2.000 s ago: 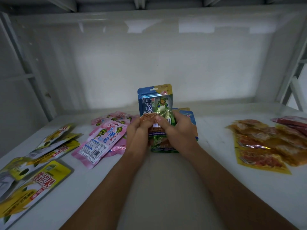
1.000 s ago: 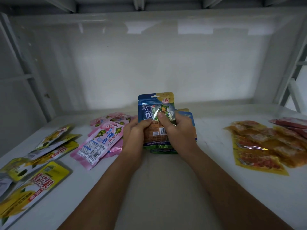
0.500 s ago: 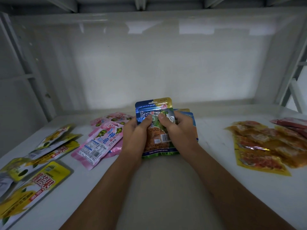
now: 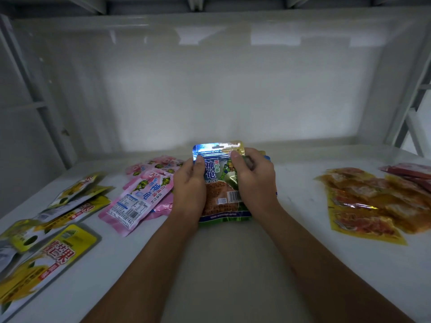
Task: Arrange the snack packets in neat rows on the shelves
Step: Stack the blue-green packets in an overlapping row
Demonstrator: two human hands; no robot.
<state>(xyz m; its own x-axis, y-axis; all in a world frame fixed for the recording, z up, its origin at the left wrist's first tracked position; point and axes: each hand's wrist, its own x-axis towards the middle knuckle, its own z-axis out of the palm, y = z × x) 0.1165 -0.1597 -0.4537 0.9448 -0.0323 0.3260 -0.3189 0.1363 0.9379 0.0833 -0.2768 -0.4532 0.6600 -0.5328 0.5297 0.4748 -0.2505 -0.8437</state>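
The blue packet (image 4: 220,180) lies flat on the shelf (image 4: 233,264) between left hand (image 4: 189,187) and right hand (image 4: 256,183), both gripping its side edges, its long axis pointing toward the back wall

Glossy blue-green foil packet (image 4: 222,183) in my grip reads "神龟", "固体饮料". Pink plastic packet (image 4: 140,197): "神龟". Yellow pouch (image 4: 58,259) text unclear.

The blue packet (image 4: 221,180) lies flat at the shelf (image 4: 233,264) centre. Pink packets (image 4: 144,192) lie at nine o'clock, yellow packets (image 4: 46,229) beyond, orange packets (image 4: 363,201) at three o'clock.
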